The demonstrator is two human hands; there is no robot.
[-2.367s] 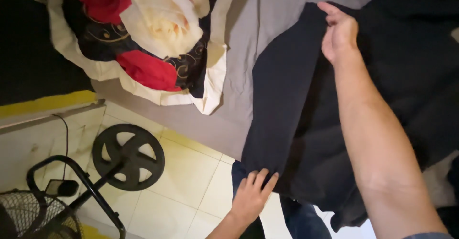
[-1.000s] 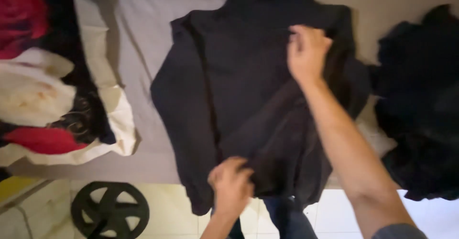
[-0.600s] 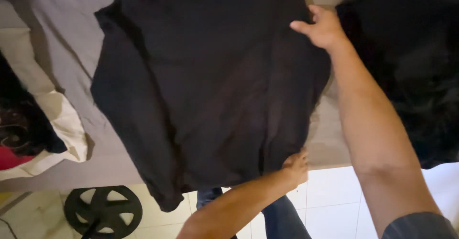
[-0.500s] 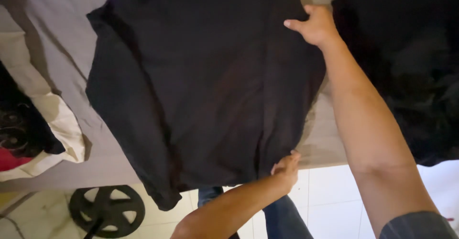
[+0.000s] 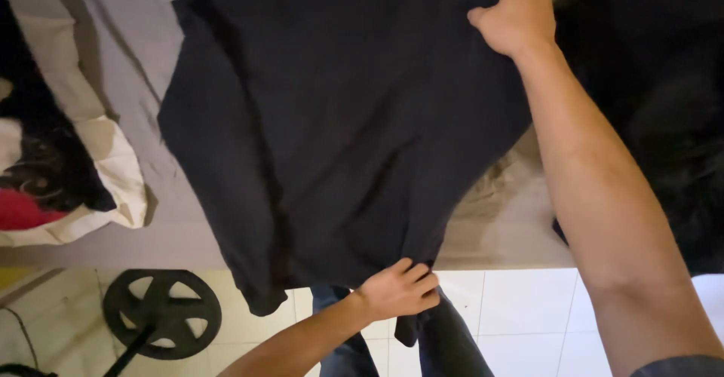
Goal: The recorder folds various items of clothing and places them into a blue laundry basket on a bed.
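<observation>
1. A garment [image 5: 339, 121] is lying spread on the bed sheet [image 5: 128, 53], its near hem hanging over the bed's near edge.
2. The left hand [image 5: 398, 290] is sitting at that near hem, just off the bed edge — the right hand [image 5: 516, 15] is resting at the garment's far right edge.
3. A bundled blanket [image 5: 60, 166] is lying on the sheet to the left of the garment, apart from it.
4. A pile of clothes [image 5: 664, 105] is lying to the right of the garment, behind the right forearm.
5. A round fan base [image 5: 162, 313] is standing on the tiled floor [image 5: 513, 309], near and left — below the bed edge.
</observation>
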